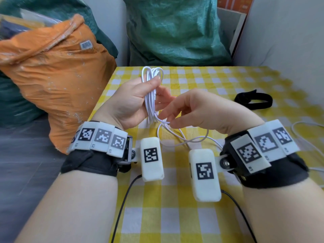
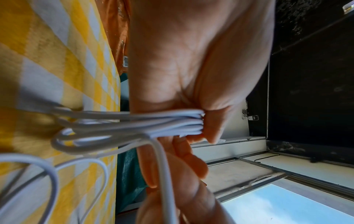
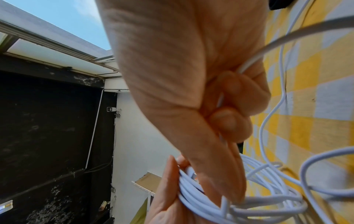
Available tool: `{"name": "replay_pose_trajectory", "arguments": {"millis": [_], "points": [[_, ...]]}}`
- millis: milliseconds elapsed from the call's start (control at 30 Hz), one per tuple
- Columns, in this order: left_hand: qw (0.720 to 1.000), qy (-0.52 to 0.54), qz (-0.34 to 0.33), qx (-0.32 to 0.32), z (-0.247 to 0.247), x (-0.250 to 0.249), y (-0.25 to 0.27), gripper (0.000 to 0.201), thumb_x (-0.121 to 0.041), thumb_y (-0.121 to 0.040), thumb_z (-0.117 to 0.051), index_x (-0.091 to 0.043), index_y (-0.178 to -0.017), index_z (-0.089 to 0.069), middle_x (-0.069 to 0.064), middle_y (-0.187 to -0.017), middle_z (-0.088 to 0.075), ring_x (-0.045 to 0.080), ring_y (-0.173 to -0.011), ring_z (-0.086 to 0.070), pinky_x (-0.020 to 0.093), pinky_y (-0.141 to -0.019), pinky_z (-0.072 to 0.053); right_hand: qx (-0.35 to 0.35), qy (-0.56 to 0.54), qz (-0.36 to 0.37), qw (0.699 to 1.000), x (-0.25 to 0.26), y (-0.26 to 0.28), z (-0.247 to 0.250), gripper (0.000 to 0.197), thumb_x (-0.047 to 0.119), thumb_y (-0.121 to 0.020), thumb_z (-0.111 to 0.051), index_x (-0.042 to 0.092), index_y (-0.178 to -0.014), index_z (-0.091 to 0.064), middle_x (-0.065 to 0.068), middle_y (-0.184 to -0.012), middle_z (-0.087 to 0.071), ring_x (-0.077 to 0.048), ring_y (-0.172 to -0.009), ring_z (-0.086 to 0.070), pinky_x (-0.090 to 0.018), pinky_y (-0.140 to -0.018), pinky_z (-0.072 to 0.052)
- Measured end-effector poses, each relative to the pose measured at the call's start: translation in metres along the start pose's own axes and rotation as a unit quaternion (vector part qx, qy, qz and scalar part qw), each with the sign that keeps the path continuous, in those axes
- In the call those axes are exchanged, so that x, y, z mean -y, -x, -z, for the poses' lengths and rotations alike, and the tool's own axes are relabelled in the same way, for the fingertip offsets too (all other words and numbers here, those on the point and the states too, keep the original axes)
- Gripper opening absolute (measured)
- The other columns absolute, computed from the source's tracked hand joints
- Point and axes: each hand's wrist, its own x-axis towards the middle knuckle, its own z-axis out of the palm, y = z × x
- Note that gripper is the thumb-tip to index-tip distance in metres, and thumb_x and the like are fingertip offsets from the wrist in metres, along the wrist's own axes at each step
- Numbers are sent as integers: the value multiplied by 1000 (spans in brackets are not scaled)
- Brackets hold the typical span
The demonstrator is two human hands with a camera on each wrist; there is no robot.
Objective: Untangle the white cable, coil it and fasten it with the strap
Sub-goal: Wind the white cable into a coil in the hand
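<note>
- Table with yellow-check cloth carries everything; orange sack and green sack sit off its far and left edges.
- Step in hand, as I read it: coiling. Several loops are bundled, with loose slack on the table, so fastening is not started.
- White cable: bundled loops held upright above the table; free tail drops between the wrists and trails right.
- Left hand: grip closed on the bundle, thumb clamping the strands against the fingers.
- Right hand: narrow grip, fingertips pinching the loose strand just below the bundle.
- Strap: black, lying on the table well right of both hands, untouched.
- Next move likely needs the right hand to lay another loop into the left grip without loosening the clamp, then reach for the strap.
- Head view alone shows the whole strap and the slack layout.
- Left wrist view shows the strands stacked tight under the thumb.
- Right wrist view shows a connector end tucked in the bundle; its type is too blurred to tell.
</note>
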Motion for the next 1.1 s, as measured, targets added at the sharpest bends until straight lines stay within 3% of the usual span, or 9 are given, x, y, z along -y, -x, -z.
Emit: {"name": "replay_pose_trajectory", "arguments": {"millis": [133, 267, 400, 500, 633, 733, 833, 933, 1100], "points": [[999, -28, -9, -18, -2, -1, 2, 24, -16, -99, -39, -7, -80, -51, 8, -69, -63, 20, -58, -61, 31, -54, -52, -28, -85, 20, 996, -1, -1, 0, 20, -5, -75, -73, 14, -82, -70, -2, -74, -66, 3, -57, -58, -6, -55, -43], [999, -40, -11, -33, -4, 0, 1, 21, -15, -99, -39, -7, -83, -50, 3, -63, -64, 17, -52, -61, 30, -52, -52, -106, -168, 54, 979, 2, -2, -1, 19, -8, -74, -73, 7, -73, -61, 1, -60, -66, 3, -49, -59, -4, -47, -39], [996, -71, -15, -50, -5, 2, -2, 17, -13, -97, -44, -4, -85, -50, 2, -61, -58, 15, -45, -51, 22, -43, -41, -190, -173, 88, 962, 3, -7, -2, 25, -3, -73, -76, 14, -68, -58, -10, -67, -67, -15, -65, -65, -17, -58, -44], [996, -89, -6, -27, -5, 2, -2, 19, -14, -98, -42, -4, -82, -46, 4, -55, -47, 10, -37, -39, 16, -35, -25, -224, -150, 101, 958, 3, -9, -2, 27, 3, -71, -79, 18, -65, -57, 0, -65, -62, 3, -48, -51, -11, -51, -36], [998, -59, 17, -11, 4, -3, -2, 29, -27, -100, -35, -12, -77, -45, -3, -45, -36, 4, -29, -23, 19, -42, -9, -281, -106, 59, 952, -4, -9, 4, 29, 8, -72, -79, 22, -64, -54, 9, -62, -54, 3, -42, -43, -11, -48, -31], [999, -17, 25, -23, 14, -6, -3, 34, -34, -100, -31, -17, -72, -44, -6, -42, -31, 2, -27, -20, 20, -41, -8, -383, -94, -6, 919, -16, -13, 11, 34, 14, -73, -76, 23, -59, -46, 8, -57, -46, -3, -46, -38, -21, -51, -34], [999, -5, 31, -17, 21, -6, -2, 36, -37, -99, -29, -19, -71, -43, -7, -40, -29, 2, -26, -20, 19, -37, -13, -424, -94, -59, 899, -22, -11, 14, 40, 30, -71, -78, 21, -58, -41, -1, -61, -54, -13, -50, -40, -27, -56, -37], [999, 9, 40, -11, 24, -6, -2, 38, -38, -99, -29, -19, -70, -42, -8, -41, -29, 1, -27, -20, 18, -37, -13, -423, -106, -76, 897, -21, -8, 13, 43, 39, -69, -80, 20, -58, -43, -4, -65, -65, -13, -50, -47, -28, -57, -42], [998, 28, 57, -2, 23, -6, -1, 37, -41, -97, -29, -20, -70, -42, -9, -40, -28, 1, -26, -20, 17, -36, -14, -449, -173, -67, 874, -23, -10, 12, 42, 21, -70, -81, 17, -56, -41, -7, -58, -61, -12, -39, -52, -31, -53, -51]]}}
